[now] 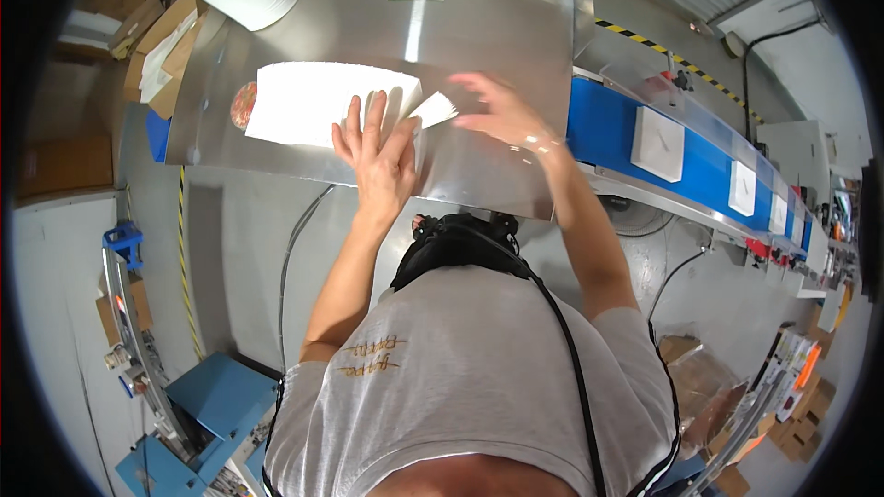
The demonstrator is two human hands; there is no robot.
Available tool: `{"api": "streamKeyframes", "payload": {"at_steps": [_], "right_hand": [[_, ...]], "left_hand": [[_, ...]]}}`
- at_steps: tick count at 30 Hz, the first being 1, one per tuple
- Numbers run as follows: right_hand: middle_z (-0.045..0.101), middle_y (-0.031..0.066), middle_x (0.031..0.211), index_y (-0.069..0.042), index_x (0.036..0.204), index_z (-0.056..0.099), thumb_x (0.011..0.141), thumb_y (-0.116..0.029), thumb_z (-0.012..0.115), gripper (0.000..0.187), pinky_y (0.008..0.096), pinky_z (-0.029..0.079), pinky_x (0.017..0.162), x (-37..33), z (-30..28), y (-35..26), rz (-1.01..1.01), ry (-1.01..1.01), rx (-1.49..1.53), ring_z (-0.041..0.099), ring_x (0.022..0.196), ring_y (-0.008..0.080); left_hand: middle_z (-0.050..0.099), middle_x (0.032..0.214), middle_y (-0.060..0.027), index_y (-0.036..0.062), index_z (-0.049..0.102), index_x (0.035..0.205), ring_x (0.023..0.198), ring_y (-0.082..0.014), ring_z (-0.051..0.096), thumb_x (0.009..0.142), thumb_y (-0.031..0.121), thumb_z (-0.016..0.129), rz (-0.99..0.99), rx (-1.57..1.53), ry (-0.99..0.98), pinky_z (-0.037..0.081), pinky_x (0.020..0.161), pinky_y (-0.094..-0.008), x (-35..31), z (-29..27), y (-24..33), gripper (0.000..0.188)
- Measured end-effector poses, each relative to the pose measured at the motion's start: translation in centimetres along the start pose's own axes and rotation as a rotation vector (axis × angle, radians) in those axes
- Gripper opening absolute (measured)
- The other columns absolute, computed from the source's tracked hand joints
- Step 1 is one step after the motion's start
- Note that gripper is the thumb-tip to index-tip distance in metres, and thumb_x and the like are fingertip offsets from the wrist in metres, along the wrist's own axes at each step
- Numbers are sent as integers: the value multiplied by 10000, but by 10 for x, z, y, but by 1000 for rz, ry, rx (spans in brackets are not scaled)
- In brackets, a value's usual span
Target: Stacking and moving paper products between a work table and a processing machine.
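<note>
1. Two risks: resting left hand [379, 166], fingers spread, on white stack [304, 101] atop metal table [350, 32]; could skew it by uneven pressure;
2. holding right hand [509, 114], fingers apart, beside fanned slips [438, 109]; could scatter them by snagging.

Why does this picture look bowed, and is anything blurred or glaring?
Head view: the fisheye lens bows the striped floor tape at left; head view: the metal table has a bright glare streak; head view: the right hand seems slightly blurred.

Smooth metal is gleaming on my table [322, 23]; my white stack [304, 101] is looking matt, like paper; the blue belt [608, 120] is resembling plastic; I'm wearing a matt cloth shirt [479, 359].
</note>
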State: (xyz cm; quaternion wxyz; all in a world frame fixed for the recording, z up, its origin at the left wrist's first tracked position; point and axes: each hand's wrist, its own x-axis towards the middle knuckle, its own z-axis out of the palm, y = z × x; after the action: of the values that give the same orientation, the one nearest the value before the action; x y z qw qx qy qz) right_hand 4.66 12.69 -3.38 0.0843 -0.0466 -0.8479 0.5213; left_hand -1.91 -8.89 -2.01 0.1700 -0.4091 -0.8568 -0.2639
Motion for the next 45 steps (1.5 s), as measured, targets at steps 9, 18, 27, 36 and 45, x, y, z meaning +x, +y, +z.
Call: {"api": "streamKeyframes", "payload": {"at_steps": [9, 18, 27, 36, 45], "right_hand": [[591, 25, 970, -5, 1105, 565, 897, -280, 625, 351, 258, 446, 785, -37, -31, 29, 391, 184, 244, 528, 878, 105], [599, 147, 1095, -33, 1114, 566, 700, -362, 756, 561, 423, 458, 846, -103, -102, 88, 597, 963, -1174, 555, 1031, 319], [416, 124, 1382, -158, 1225, 546, 739, -215, 741, 527, 383, 364, 1013, 28, 36, 8, -93, -8, -145, 368, 1282, 300], [647, 100, 1004, 22, 1123, 579, 881, -367, 612, 460, 297, 467, 842, -58, -38, 80, 422, 463, 300, 593, 924, 205], [570, 167, 1149, -43, 1171, 543, 717, -270, 754, 550, 412, 441, 911, -70, -80, 72, 300, 643, -766, 541, 1070, 336]], "left_hand": [[422, 1372, -151, 90, 581, 1208, 1321, -347, 307, 854, 132, 603, -81, 55, 1, 153, 1074, -549, -2, -12, -16, 358], [446, 1360, -116, 126, 649, 1106, 1317, -359, 312, 790, 46, 627, -70, -24, 72, 134, 1069, -577, -2, 0, -18, 327], [327, 1447, -158, 132, 635, 1113, 1368, -396, 203, 761, 120, 665, -20, -84, -18, 98, 1071, -584, 6, -9, -18, 353], [390, 1394, -171, 88, 592, 1195, 1328, -376, 292, 829, 119, 628, -80, -27, 16, 162, 1074, -553, 0, -11, -44, 369], [421, 1379, -140, 104, 671, 1037, 1332, -379, 282, 757, 25, 630, -77, -44, 75, 126, 1077, -566, 2, -3, -35, 294]]}}
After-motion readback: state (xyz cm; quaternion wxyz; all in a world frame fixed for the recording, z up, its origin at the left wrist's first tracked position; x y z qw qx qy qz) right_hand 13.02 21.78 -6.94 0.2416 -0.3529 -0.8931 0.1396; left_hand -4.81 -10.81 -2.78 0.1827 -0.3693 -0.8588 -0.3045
